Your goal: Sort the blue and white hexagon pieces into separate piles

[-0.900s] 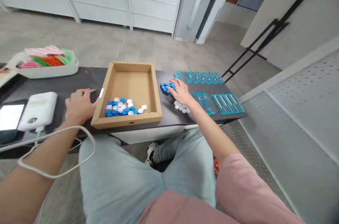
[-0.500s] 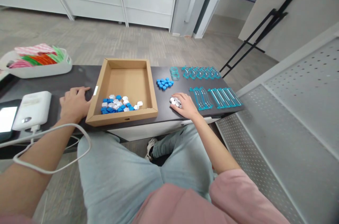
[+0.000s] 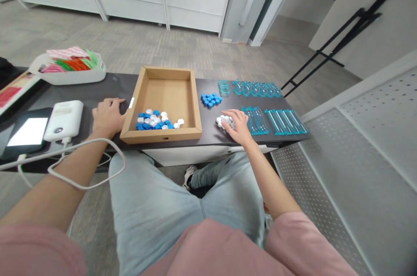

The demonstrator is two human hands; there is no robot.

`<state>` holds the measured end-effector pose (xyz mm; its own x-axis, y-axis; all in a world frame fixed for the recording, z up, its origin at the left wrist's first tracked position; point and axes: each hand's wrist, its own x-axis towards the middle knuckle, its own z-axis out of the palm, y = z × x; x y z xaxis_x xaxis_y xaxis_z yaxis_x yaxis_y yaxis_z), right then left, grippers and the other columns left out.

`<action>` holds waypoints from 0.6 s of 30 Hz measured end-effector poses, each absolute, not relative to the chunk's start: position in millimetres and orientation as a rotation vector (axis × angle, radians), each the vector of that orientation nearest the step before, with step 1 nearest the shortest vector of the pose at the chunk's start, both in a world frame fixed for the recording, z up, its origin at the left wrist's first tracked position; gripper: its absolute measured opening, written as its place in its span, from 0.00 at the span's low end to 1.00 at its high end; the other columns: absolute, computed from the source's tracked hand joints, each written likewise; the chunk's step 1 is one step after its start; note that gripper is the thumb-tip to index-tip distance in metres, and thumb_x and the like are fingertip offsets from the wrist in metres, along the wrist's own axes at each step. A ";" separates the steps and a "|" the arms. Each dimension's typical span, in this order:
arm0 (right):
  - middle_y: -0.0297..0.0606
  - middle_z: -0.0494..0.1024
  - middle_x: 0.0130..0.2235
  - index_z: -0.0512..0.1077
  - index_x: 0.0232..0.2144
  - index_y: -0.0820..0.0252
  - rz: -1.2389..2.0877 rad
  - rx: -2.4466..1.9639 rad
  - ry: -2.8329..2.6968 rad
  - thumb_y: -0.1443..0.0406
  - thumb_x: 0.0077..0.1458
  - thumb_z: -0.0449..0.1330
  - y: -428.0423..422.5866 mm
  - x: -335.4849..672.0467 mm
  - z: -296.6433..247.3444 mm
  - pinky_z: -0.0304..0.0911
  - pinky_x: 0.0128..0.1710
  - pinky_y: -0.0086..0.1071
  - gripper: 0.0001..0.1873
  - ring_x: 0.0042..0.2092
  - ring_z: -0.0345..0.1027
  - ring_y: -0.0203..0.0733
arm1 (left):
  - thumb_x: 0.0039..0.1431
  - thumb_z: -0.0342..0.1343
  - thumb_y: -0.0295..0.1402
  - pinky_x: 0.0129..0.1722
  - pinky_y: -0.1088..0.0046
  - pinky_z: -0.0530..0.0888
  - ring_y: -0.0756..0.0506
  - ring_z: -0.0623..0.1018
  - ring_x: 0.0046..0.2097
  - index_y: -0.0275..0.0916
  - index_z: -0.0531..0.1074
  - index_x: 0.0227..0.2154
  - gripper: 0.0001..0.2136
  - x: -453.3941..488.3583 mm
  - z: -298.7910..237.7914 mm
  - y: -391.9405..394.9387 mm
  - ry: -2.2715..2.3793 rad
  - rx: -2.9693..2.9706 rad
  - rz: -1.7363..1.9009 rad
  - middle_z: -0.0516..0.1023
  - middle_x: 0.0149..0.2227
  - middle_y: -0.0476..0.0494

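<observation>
Dark table (image 3: 97,91), seated person at work.
- Right hand (image 3: 240,126): fingers bent over the white pieces (image 3: 223,121), touching the heap near the front edge; a pinch cannot be told.
- Left hand (image 3: 109,115): flat on the tabletop, fingers loosely together, holding nothing, just beside the cardboard tray (image 3: 161,136).
- Tray: mixed blue and white pieces (image 3: 156,120) along its near wall.
- Blue pieces (image 3: 211,99): separate heap behind the white one.
- Clear teal tubes (image 3: 284,120): right of the hand.
- Power bank (image 3: 64,114): far left.

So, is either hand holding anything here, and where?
The left hand lies flat on the table, holding nothing. The right hand touches the white pieces; whether it pinches one cannot be told.
</observation>
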<state>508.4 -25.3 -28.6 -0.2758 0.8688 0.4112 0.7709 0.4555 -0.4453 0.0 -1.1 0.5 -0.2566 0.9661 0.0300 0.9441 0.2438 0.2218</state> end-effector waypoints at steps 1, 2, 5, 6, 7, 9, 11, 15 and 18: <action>0.49 0.84 0.61 0.82 0.61 0.51 0.230 -1.322 -2.106 0.52 0.78 0.60 -24.7 503.6 -21.8 0.63 0.67 0.56 0.19 0.64 0.74 0.61 | 0.71 0.45 0.51 0.76 0.36 0.64 0.20 0.68 0.75 0.30 0.70 0.76 0.40 0.3 0.1 -1.5 2.388 1.846 0.298 0.68 0.79 0.17; 0.48 0.85 0.58 0.82 0.58 0.51 0.263 -1.264 -2.146 0.54 0.78 0.59 -23.6 496.2 -12.8 0.64 0.65 0.54 0.17 0.61 0.75 0.60 | 0.72 0.45 0.50 0.75 0.37 0.64 0.20 0.68 0.75 0.31 0.70 0.76 0.39 0.6 -0.3 -1.8 2.390 1.850 0.300 0.68 0.78 0.17; 0.45 0.86 0.52 0.81 0.53 0.53 0.384 -1.033 -2.400 0.57 0.78 0.59 -15.2 458.2 21.9 0.63 0.61 0.48 0.13 0.54 0.77 0.54 | 0.73 0.46 0.48 0.75 0.39 0.65 0.22 0.68 0.75 0.33 0.71 0.76 0.36 0.8 -0.5 -2.3 2.398 1.844 0.301 0.69 0.78 0.19; 0.44 0.87 0.51 0.81 0.52 0.54 0.412 -0.977 -2.489 0.57 0.78 0.60 -10.5 441.5 33.3 0.62 0.60 0.47 0.12 0.53 0.78 0.53 | 0.73 0.47 0.47 0.75 0.39 0.65 0.22 0.68 0.75 0.33 0.71 0.76 0.36 0.8 -0.3 -2.4 2.399 1.843 0.302 0.69 0.78 0.19; 0.44 0.87 0.51 0.81 0.51 0.55 0.433 -0.944 -2.567 0.58 0.77 0.60 -4.9 424.0 43.2 0.60 0.60 0.46 0.11 0.53 0.78 0.53 | 0.74 0.47 0.47 0.75 0.39 0.65 0.22 0.69 0.75 0.33 0.71 0.76 0.35 0.8 -0.2 -2.4 2.398 1.844 0.305 0.69 0.78 0.19; 0.46 0.88 0.53 0.82 0.52 0.57 0.449 -0.946 -2.709 0.61 0.75 0.62 8.0 389.8 56.6 0.58 0.59 0.45 0.11 0.55 0.79 0.54 | 0.74 0.47 0.47 0.75 0.39 0.64 0.22 0.69 0.75 0.32 0.71 0.76 0.35 0.7 -0.3 -2.4 2.392 1.848 0.317 0.69 0.78 0.19; 0.47 0.89 0.54 0.83 0.53 0.57 0.444 -1.008 -2.848 0.63 0.73 0.65 21.1 360.9 61.3 0.56 0.59 0.45 0.11 0.58 0.79 0.55 | 0.75 0.47 0.48 0.75 0.39 0.64 0.22 0.68 0.75 0.32 0.71 0.76 0.35 0.1 -1.4 -2.2 2.381 1.852 0.338 0.69 0.78 0.20; 0.42 0.91 0.51 0.85 0.54 0.55 0.449 -1.111 -3.084 0.65 0.69 0.68 39.2 328.6 57.5 0.56 0.55 0.42 0.13 0.56 0.81 0.55 | 0.75 0.48 0.48 0.74 0.39 0.64 0.22 0.68 0.75 0.33 0.71 0.75 0.35 -1.5 -4.6 -1.7 2.367 1.859 0.372 0.70 0.77 0.20; 0.40 0.91 0.47 0.84 0.51 0.56 0.469 -1.098 -3.086 0.67 0.67 0.67 43.5 327.2 56.8 0.58 0.51 0.40 0.12 0.50 0.82 0.51 | 0.75 0.48 0.48 0.74 0.37 0.64 0.21 0.68 0.75 0.32 0.71 0.76 0.35 -1.7 -4.9 -2.0 2.361 1.866 0.385 0.69 0.77 0.19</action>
<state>327.2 43.5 56.8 -0.7673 0.5910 -0.2491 0.6383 0.7413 -0.2073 -1.7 -2.0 -4.9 -0.2396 0.9682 0.0720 0.9409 0.2133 0.2630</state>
